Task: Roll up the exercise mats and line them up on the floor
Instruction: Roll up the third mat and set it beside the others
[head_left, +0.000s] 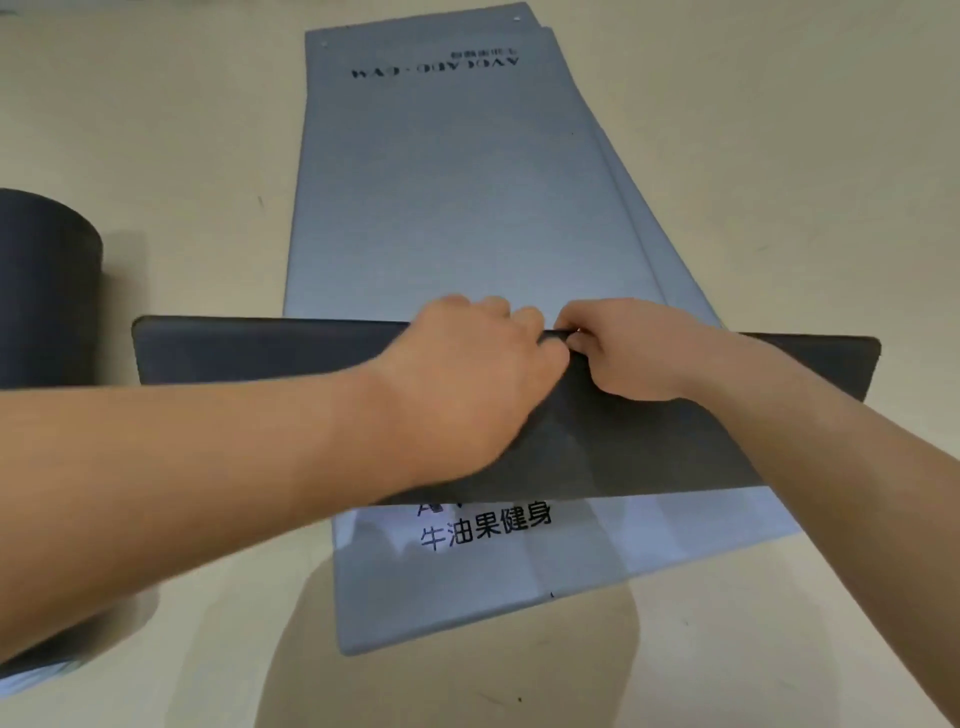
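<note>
**Exercise mats, floor stack: near end raised in both hands**

1. Rolled mat (47, 291): dark, lay on the beige floor (156, 130), left of the stack and apart from it.
2. Left hand (467, 364): forearm reached in from the lower left, back of hand upward. Fingers were curled together over the top edge of the raised flap (249, 353), clamped on it.
3. Top mat (457, 208): grey-blue, lay lengthwise down the middle of the floor. Its near end stood lifted as a wide flap, dark underside showing.
4. Right hand (623, 353): forearm came from the lower right. Fingers were bent tight, pinching the same edge, knuckles touching the left hand.
5. Lower mat (519, 582): flat beneath the flap, with black printed characters. Further mat edges (670, 270) showed along the stack's right side.
</note>
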